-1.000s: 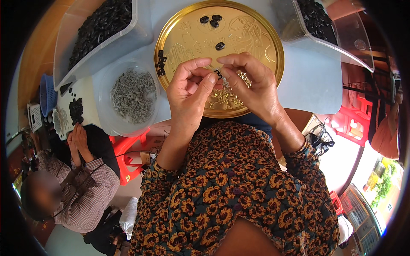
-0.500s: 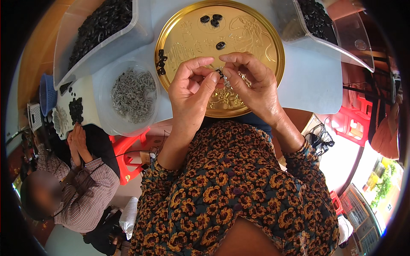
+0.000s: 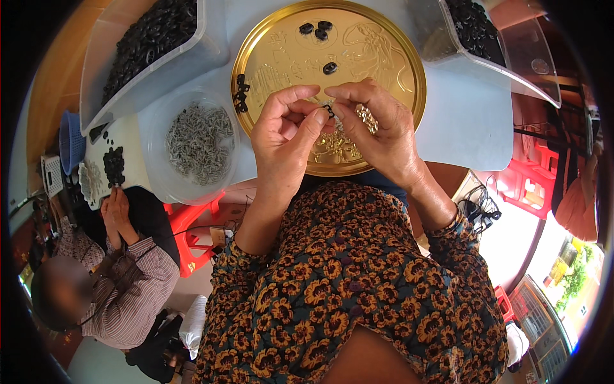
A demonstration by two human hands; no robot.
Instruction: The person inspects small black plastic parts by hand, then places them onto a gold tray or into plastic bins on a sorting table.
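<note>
Left hand (image 3: 284,131): my thumb and forefinger pinch one end of a small black piece (image 3: 329,111), held between both hands.
Right hand (image 3: 377,131): fingertips pinch the same piece from the other side; small silvery metal parts (image 3: 366,118) rest against my curled fingers.
Step in hand: I judge I am fitting a metal part to the black piece, mid-assembly.
Gold tray (image 3: 396,48): directly beneath and beyond my hands; a few black pieces (image 3: 316,29) lie on its far side.
Bowl of metal parts (image 3: 199,137): on the desk, left of my left hand.
Next move: calls for fine alignment and steady fingertip pressure.
</note>
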